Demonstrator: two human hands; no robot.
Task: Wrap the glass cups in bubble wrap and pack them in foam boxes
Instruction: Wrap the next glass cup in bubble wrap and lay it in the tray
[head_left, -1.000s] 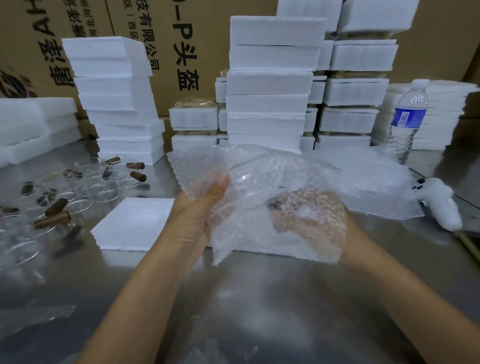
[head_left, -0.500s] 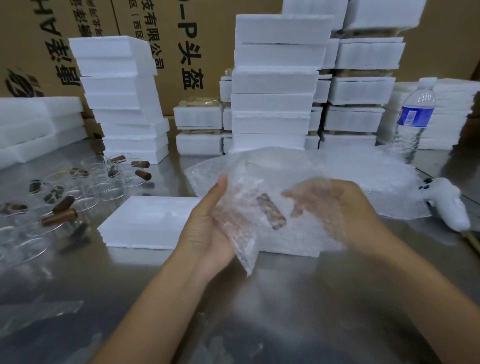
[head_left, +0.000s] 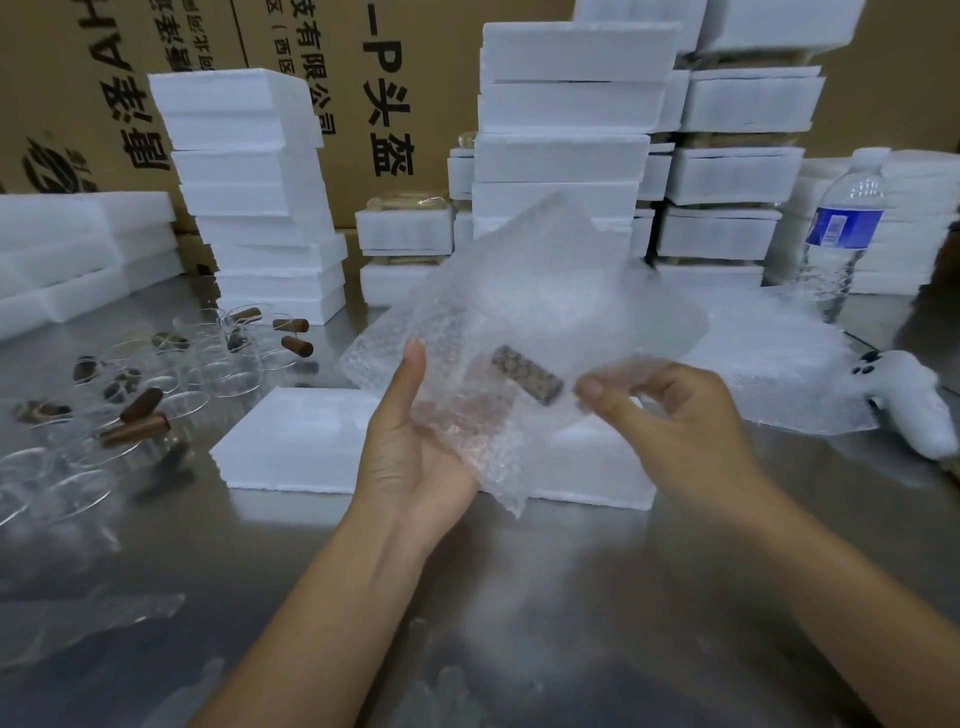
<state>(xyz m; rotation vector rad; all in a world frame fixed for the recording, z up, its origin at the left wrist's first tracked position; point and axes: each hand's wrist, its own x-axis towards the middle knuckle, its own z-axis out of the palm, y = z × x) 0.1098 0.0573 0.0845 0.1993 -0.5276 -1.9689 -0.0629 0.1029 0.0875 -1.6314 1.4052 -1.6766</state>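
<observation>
1. Clear glass cup (head_left: 527, 375) with a brown cylindrical handle is at the middle of the view. It is held above the table inside a translucent bubble wrap sheet (head_left: 545, 280). Only the handle shows plainly through the bubbles, and its far end is tilted toward ten o'clock.
2. The bubble wrap sheet is draped loosely around the cup. One corner stands up toward twelve o'clock, and a crumpled edge hangs down at six o'clock.
3. The left hand (head_left: 410, 452) is at seven o'clock of the cup, palm under the wrapped bundle. Its thumb points straight up and presses against the wrap. Its fingers are hidden behind the sheet.
4. The right hand (head_left: 670, 415) is at three o'clock and pinches a fold of the wrap between its thumb and curled fingers, just beside the handle's near end. The two hands are apart, with the cup between them.
5. A flat white foam box (head_left: 296, 441) lies on the shiny steel table (head_left: 519, 597), beneath and behind the hands.
6. At nine o'clock, loose glass cups with brown handles (head_left: 223, 358) are clustered on the table.
7. At three o'clock there is a heap of bubble wrap (head_left: 769, 374). A white handheld tool (head_left: 909, 410) sits beyond it at the edge of the view.
8. At eleven o'clock stands a leaning stack of white foam boxes (head_left: 254, 197). At twelve o'clock are taller foam stacks (head_left: 566, 130).
9. At two o'clock there is a clear plastic water bottle with a blue label (head_left: 841, 234).
10. Brown cardboard cartons with black print (head_left: 415, 78) form the backdrop.
</observation>
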